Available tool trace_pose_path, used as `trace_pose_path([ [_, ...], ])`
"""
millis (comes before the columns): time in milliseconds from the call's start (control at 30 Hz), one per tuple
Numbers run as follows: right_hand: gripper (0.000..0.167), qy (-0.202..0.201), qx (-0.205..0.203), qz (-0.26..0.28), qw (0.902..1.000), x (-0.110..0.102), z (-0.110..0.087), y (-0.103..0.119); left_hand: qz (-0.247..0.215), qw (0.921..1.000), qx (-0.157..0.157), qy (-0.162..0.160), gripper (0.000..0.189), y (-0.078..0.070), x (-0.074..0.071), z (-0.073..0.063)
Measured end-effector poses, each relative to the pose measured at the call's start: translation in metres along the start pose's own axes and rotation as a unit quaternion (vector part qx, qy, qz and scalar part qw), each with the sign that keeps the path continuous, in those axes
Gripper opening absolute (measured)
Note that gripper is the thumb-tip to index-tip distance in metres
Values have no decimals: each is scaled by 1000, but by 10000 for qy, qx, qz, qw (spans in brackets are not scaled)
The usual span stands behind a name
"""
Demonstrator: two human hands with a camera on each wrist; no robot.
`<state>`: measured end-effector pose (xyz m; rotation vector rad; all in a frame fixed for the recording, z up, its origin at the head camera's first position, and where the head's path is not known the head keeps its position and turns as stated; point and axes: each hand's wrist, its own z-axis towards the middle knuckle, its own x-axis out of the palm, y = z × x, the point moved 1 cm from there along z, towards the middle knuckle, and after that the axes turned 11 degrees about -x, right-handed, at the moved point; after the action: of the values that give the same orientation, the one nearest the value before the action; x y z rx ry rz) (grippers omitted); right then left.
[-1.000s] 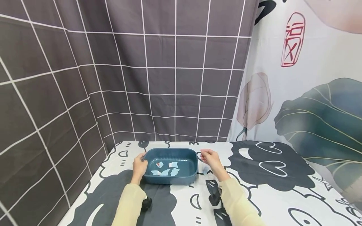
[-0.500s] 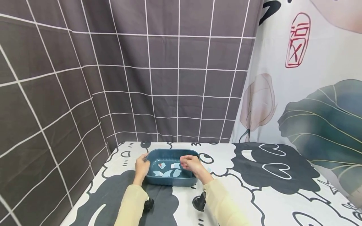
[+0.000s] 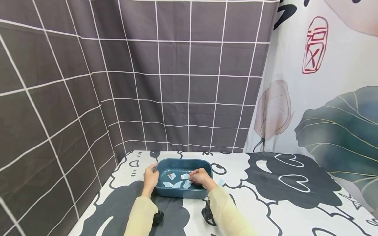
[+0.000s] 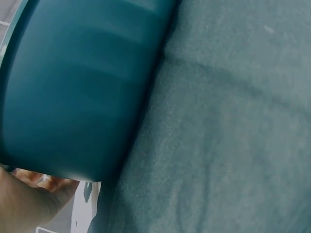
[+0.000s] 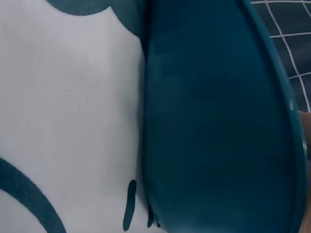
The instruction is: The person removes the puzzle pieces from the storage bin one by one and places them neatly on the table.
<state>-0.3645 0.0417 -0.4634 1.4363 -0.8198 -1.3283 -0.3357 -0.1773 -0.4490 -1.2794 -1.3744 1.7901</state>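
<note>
A dark blue rectangular basin (image 3: pixel 183 194) stands on the cloth-covered table. My left hand (image 3: pixel 151 179) grips its left end, thumb at the rim; in the left wrist view, fingers (image 4: pixel 51 183) show below the basin wall (image 4: pixel 73 97). Several pale blue scraps, torn like paper, lie on the basin floor, one with a red mark (image 3: pixel 171 176). My right hand (image 3: pixel 201 177) reaches into the basin from the right, fingers curled, tips at the edge of a scrap (image 3: pixel 185 176). Whether they pinch it cannot be told. In the right wrist view the basin wall (image 5: pixel 218 121) hides the fingers.
Another pale blue scrap (image 3: pixel 220 182) lies on the table just right of the basin. The tablecloth (image 3: pixel 265 209) has a black-and-white cartoon print. Behind it hangs a dark grid curtain (image 3: pixel 177 88), with a leaf-patterned cloth (image 3: pixel 274 111) at the right.
My right hand has moved left from beside the basin, over its right rim and down to the scraps. My left hand keeps its grip on the left end.
</note>
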Motion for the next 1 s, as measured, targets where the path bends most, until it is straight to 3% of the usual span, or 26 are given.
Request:
trace_pose_path([
  [100, 14, -71, 142, -501, 9986, 3, 10, -14, 12, 9999, -60, 91, 49, 2, 1, 2],
  [133, 16, -189, 379, -752, 9963, 4, 7, -8, 17, 9999, -92, 82, 49, 2, 1, 2],
  [200, 18, -200, 260, -936, 9951, 5, 7, -12, 46, 9999, -108, 33, 49, 3, 1, 2],
  [367, 25, -167, 193, -1358, 9904, 1, -9, 8, -66, 9998, -165, 44, 48, 4, 5, 1],
  [433, 25, -174, 243, -1726, 9845, 1, -18, 23, -136, 9997, -196, 83, 47, 4, 7, 2],
  [600, 22, -109, -93, -2441, 9696, 3, -22, 29, -224, 9996, -183, 42, 47, 6, 8, 4],
  [1000, 17, -136, -208, -2529, 9672, 3, -18, 26, -293, 9993, -226, 35, 48, 3, 5, 3],
])
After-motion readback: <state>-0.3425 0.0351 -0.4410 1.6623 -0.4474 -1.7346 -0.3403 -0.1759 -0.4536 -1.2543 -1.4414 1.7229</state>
